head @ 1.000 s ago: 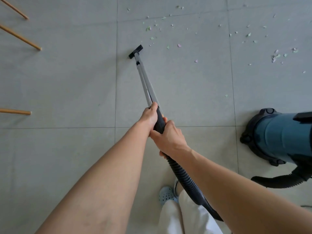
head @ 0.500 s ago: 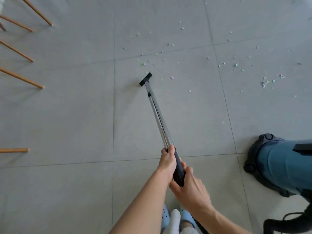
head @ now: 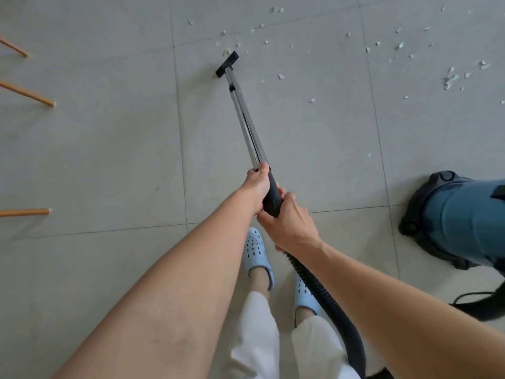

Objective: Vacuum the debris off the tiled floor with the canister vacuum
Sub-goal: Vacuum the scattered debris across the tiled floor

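Both hands hold the vacuum's black handle [head: 273, 196]. My left hand [head: 257, 184] grips its upper end where the metal wand [head: 244, 119] begins. My right hand [head: 289, 224] grips the lower end where the ribbed black hose [head: 322, 294] joins. The wand slants up and left to a small black nozzle [head: 226, 64] on the grey tiled floor [head: 123, 149], at the near left edge of scattered green, pink and white debris [head: 448, 79]. The blue canister vacuum [head: 464, 220] stands at the right edge.
Wooden furniture legs [head: 30, 95] reach in from the left edge. My feet in light blue clogs [head: 255, 251] stand below the hands, the hose running past the right one. A thin black cable [head: 472, 296] lies by the canister.
The view has tilted down, so my feet and forearms show more. The nozzle still sits at the left edge of the debris, now just beside a green scrap.
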Available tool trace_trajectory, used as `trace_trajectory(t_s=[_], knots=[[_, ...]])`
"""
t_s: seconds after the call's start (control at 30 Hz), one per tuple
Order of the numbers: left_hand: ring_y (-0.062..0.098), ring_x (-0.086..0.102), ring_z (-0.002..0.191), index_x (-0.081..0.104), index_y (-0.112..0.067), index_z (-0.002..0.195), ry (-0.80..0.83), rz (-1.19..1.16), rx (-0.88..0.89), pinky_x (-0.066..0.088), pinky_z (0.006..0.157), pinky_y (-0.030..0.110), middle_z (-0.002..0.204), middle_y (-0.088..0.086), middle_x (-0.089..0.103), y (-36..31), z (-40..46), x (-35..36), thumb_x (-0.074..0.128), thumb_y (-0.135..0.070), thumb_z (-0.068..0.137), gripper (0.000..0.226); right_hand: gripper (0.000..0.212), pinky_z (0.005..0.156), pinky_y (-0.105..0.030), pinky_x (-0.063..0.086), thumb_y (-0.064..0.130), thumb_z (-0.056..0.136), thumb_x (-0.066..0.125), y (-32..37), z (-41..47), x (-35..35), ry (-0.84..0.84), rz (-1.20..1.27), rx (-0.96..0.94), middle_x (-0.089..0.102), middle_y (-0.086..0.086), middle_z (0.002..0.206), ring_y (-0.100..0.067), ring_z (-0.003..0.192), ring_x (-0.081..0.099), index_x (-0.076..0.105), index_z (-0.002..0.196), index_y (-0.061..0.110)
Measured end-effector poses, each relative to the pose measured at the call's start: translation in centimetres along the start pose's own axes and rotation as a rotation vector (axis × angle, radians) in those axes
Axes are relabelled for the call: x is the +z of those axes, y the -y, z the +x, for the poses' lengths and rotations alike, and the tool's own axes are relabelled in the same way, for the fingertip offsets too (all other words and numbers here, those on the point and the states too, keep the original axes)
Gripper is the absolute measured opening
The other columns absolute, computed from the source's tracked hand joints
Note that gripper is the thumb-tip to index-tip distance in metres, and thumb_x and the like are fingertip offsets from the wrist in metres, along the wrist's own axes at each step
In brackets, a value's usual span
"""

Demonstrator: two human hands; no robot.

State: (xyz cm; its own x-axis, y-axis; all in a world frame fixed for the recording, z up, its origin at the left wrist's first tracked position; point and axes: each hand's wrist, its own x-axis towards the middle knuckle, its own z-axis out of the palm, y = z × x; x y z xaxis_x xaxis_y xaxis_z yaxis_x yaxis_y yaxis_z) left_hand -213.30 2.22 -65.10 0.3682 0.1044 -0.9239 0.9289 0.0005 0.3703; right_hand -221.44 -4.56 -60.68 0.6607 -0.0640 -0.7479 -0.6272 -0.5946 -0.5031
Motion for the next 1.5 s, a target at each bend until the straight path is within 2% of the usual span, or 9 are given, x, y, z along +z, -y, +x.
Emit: trace_trajectory(t_s=[0.13,0.4,0.5,0.63,0.87,1.13,1.2,1.37,1.5], knots=[[0.023,0.054,0.056,0.040,-0.010,0.119,0.008,-0.037,-0.023,0.050,0.053,0.031,0.083,0.015,0.050,-0.9,1.6,0.1,0.038,-0.042,0.102,0.036,0.050,0.072,-0.045,0.059,0.048,0.086,0.056,0.3,1.5,-0.2,-0.011,-0.003,0.009,0.065,-0.003,0.086,-0.034,0.075,0.071,0.041,0.120,0.014],[0.024,0.055,0.056,0.043,-0.009,0.118,0.011,-0.051,0.004,0.051,0.050,0.030,0.081,0.015,0.052,-5.7,3.5,0.0,0.039,-0.042,0.101,0.037,0.051,0.072,-0.045,0.060,0.049,0.086,0.057,3.7,5.2,-2.5,-0.002,-0.011,-0.005,0.066,-0.004,0.092,-0.033,0.074,0.072,0.041,0.121,0.017],[0.024,0.057,0.056,0.049,-0.004,0.109,0.043,0.000,0.045,0.051,0.047,0.025,0.078,0.013,0.056,-8.0,3.7,-0.1,0.042,-0.034,0.101,0.032,0.041,0.055,-0.033,0.056,0.046,0.086,0.058,5.4,6.7,-4.3,0.001,-0.030,-0.009,0.062,0.000,0.081,-0.025,0.054,0.070,0.042,0.108,0.016],[0.023,0.060,0.062,0.052,-0.003,0.104,0.078,-0.012,0.059,0.050,0.058,0.030,0.078,0.011,0.059,-10.9,3.9,-0.5,0.045,-0.030,0.101,0.029,0.031,0.038,-0.024,0.043,0.038,0.084,0.058,7.9,8.1,-6.2,0.009,-0.020,-0.021,0.059,0.000,0.076,-0.021,0.042,0.066,0.041,0.099,0.017],[0.025,0.064,0.071,0.059,-0.005,0.080,0.057,0.025,0.043,0.053,0.075,0.035,0.076,0.010,0.065,-15.7,4.2,-2.4,0.047,-0.037,0.099,0.039,0.035,0.038,-0.024,0.042,0.037,0.085,0.059,12.6,10.1,-7.8,0.028,-0.026,-0.022,0.060,-0.004,0.074,-0.018,0.035,0.060,0.043,0.104,0.012],[0.027,0.067,0.087,0.062,-0.008,0.088,0.037,0.132,0.049,0.054,0.090,0.039,0.089,0.008,0.068,-19.9,4.4,-5.3,0.046,-0.041,0.098,0.038,0.036,0.040,-0.026,0.047,0.037,0.087,0.060,18.0,11.0,-8.2,0.049,-0.081,-0.019,0.060,-0.006,0.073,-0.020,0.038,0.061,0.046,0.104,0.009],[0.027,0.066,0.087,0.061,-0.010,0.088,-0.002,0.155,0.064,0.055,0.089,0.039,0.089,0.007,0.068,-21.3,4.2,-6.4,0.047,-0.041,0.097,0.035,0.037,0.037,-0.023,0.043,0.039,0.088,0.062,20.1,11.3,-8.3,0.051,-0.107,-0.017,0.060,-0.005,0.071,-0.018,0.034,0.058,0.047,0.103,0.008],[0.021,0.063,0.073,0.056,-0.012,0.085,-0.001,0.102,0.091,0.050,0.061,0.028,0.085,0.006,0.064,-24.7,4.3,-8.9,0.056,-0.033,0.094,0.022,0.030,0.035,-0.021,0.043,0.032,0.086,0.063,24.1,13.7,-8.4,0.025,-0.136,-0.014,0.059,-0.007,0.061,-0.015,0.023,0.052,0.044,0.083,0.009],[0.024,0.062,0.079,0.057,-0.006,0.114,0.008,0.092,0.102,0.049,0.063,0.030,0.094,0.010,0.063,-26.6,4.5,-10.0,0.059,-0.029,0.094,0.031,0.032,0.035,-0.023,0.044,0.034,0.084,0.062,26.0,15.4,-8.0,0.012,-0.136,-0.005,0.060,-0.008,0.066,-0.016,0.025,0.054,0.039,0.081,0.012]])
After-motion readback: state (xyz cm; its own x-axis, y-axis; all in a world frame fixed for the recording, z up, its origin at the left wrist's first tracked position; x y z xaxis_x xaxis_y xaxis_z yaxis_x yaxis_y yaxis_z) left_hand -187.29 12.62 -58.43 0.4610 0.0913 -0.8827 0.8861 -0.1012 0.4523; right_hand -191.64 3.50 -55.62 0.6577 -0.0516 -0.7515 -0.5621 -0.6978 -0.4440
